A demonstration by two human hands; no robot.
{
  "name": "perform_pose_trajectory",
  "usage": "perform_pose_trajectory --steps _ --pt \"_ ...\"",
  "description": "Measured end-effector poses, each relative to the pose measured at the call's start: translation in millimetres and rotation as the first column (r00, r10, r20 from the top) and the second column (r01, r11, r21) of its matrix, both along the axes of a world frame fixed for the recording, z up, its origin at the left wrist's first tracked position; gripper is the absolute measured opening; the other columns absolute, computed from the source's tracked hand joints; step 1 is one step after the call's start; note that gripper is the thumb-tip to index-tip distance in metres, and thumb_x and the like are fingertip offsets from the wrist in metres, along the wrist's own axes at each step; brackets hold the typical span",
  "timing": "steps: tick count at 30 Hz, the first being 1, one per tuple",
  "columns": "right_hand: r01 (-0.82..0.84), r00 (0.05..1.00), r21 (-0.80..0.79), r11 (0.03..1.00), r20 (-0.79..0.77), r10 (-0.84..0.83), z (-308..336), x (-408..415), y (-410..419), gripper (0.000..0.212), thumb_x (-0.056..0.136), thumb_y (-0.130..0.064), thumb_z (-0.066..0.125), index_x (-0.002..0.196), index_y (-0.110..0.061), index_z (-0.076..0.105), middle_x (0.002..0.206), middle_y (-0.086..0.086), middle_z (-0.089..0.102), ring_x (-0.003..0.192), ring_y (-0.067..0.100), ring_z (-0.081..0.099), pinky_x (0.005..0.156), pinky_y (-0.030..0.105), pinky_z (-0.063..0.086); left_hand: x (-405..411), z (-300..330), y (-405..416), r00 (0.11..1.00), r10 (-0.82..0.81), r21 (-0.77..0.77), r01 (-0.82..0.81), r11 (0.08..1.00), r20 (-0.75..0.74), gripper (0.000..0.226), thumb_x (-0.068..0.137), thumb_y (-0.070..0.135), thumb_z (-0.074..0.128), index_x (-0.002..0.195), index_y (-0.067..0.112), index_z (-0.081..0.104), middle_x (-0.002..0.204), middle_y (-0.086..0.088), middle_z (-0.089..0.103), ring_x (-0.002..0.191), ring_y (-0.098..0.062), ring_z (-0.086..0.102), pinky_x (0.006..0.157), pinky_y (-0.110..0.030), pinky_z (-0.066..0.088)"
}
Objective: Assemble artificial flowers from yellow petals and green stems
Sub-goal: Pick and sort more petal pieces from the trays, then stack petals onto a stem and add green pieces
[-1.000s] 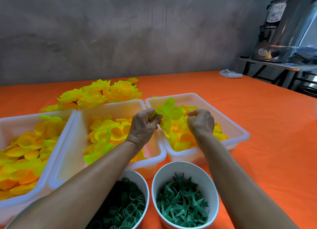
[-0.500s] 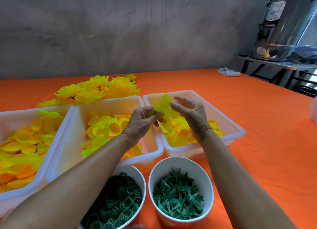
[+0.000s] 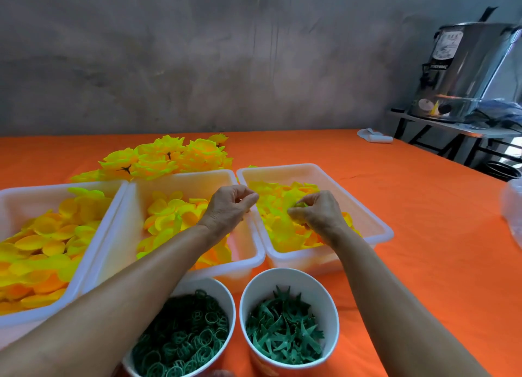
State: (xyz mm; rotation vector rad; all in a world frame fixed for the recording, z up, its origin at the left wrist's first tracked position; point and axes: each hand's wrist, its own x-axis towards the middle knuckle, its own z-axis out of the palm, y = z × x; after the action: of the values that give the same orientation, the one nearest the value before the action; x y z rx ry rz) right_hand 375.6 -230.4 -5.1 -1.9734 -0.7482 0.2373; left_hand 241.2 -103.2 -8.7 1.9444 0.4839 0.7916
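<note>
Grey concrete wall [image 3: 197, 60] at 12 o'clock, stained, bare. Orange tablecloth [image 3: 423, 235] covers the whole work surface. At 2 o'clock: steel urn [image 3: 463, 71] on a metal stand [image 3: 452, 128], off the table. Small white cloth [image 3: 374, 136] near the table's far edge.

Three white tubs side by side, touching: left tub [image 3: 93, 235], middle tub [image 3: 251, 252], right tub [image 3: 375, 224], all holding yellow petals [image 3: 42, 243]. Finished flowers [image 3: 163, 159] piled behind the middle tub at 11 o'clock. Two white cups at 6 o'clock: green rings [image 3: 183, 337] in the left one, green star pieces [image 3: 285, 331] in the right.

Left hand [image 3: 230, 208] hovers over the gap between the middle and right tubs, fingers curled, thumb and fingertip together; can't tell if anything's in the pinch. Right hand [image 3: 317, 214] is down in the right tub, fingertips pinching a petal from the pile.
</note>
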Motion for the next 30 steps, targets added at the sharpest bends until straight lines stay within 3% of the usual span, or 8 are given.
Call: perform_pose_trajectory --steps 3,6,9,12,14,18,25,30 --pt "0.029 0.989 -0.242 0.97 0.146 0.007 -4.7 -2.1 -1.1 0.02 0.072 -0.019 0.078 0.088 -0.007 0.071 0.081 0.014 0.066 0.078 0.024 0.063 0.073 0.032 0.048 -6.4 16.2 3.2 0.998 0.055 -0.01 -0.055 0.998 0.008 0.016 0.092 0.015 0.059 0.091 0.0 0.066 0.078 -0.014 0.057 0.071 -0.02 0.05 0.06 -0.03 0.045" --pt "0.085 0.948 -0.426 0.901 0.313 0.059 -6.1 -11.0 -0.3 0.041 0.073 -0.022 0.077 0.11 -0.012 0.064 0.116 0.013 0.064 0.111 0.027 0.057 0.086 0.031 0.044 -19.8 30.0 2.8 0.995 0.096 0.032 -0.096 0.995 0.001 0.018 0.092 0.016 0.059 0.092 0.0 0.067 0.079 -0.012 0.059 0.07 -0.019 0.052 0.062 -0.032 0.046" --pt "0.202 0.877 -0.434 0.878 0.48 0.035 -6.7 -20.2 -1.4 0.052 0.073 -0.022 0.076 0.12 -0.014 0.055 0.121 0.015 0.055 0.116 0.033 0.05 0.089 0.037 0.043 -40.3 33.0 -1.2 0.994 0.106 0.107 -0.102 0.989 -0.028 0.019 0.092 0.015 0.058 0.087 -0.001 0.067 0.077 -0.01 0.06 0.069 -0.017 0.052 0.062 -0.029 0.043" --pt "0.25 0.759 -0.308 0.918 0.651 0.011 -5.0 -28.3 -4.6 0.031 0.076 -0.018 0.072 0.107 -0.013 0.065 0.113 0.016 0.057 0.111 0.034 0.048 0.084 0.037 0.041 -63.2 30.4 -4.8 0.99 0.118 0.142 -0.105 0.984 -0.082 0.018 0.092 0.015 0.058 0.086 0.002 0.069 0.076 -0.004 0.062 0.07 -0.014 0.053 0.063 -0.027 0.043" --pt "0.178 0.79 -0.303 0.936 0.612 0.048 -3.3 -33.6 -7.1 0.019 0.083 -0.025 0.068 0.086 -0.006 0.068 0.099 0.019 0.064 0.101 0.035 0.055 0.072 0.035 0.038 -78.6 29.4 -6.3 0.985 0.132 0.148 -0.116 0.982 -0.107 0.015 0.091 0.015 0.059 0.085 0.005 0.069 0.071 0.002 0.059 0.072 -0.015 0.052 0.065 -0.028 0.043" --pt "0.051 0.871 -0.347 0.937 0.475 0.129 1.0 -40.1 -9.8 0.039 0.091 -0.029 0.059 0.06 -0.005 0.056 0.073 0.023 0.056 0.078 0.036 0.053 0.061 0.034 0.028 -111.1 30.5 -8.1 0.972 0.16 0.173 -0.13 0.976 -0.17 0.016 0.091 0.017 0.059 0.087 0.005 0.069 0.078 -0.005 0.062 0.075 -0.017 0.053 0.066 -0.031 0.045" --pt "-0.243 0.918 -0.113 0.963 0.294 0.266 27.0 -76.4 -12.0 0.012 0.083 -0.013 0.068 0.086 -0.002 0.074 0.079 0.009 0.067 0.076 0.016 0.057 0.068 0.029 0.04 -166.9 36.6 -21.7 0.958 0.235 0.199 -0.201 0.959 -0.166 0.013 0.09 0.014 0.061 0.093 0.005 0.07 0.072 0.003 0.058 0.071 -0.011 0.051 0.068 -0.024 0.043" --pt "-0.455 0.884 0.063 0.888 0.154 0.442 49.1 -128.6 -15.9 0.005 0.084 -0.009 0.067 0.084 -0.007 0.071 0.071 0.005 0.066 0.054 0.002 0.052 0.049 0.009 0.039 -204.5 34.2 -34.9 0.938 0.302 0.234 -0.26 0.937 -0.168 0.012 0.088 0.01 0.062 0.094 0.005 0.071 0.087 -0.006 0.067 0.075 -0.009 0.055 0.072 -0.022 0.046"
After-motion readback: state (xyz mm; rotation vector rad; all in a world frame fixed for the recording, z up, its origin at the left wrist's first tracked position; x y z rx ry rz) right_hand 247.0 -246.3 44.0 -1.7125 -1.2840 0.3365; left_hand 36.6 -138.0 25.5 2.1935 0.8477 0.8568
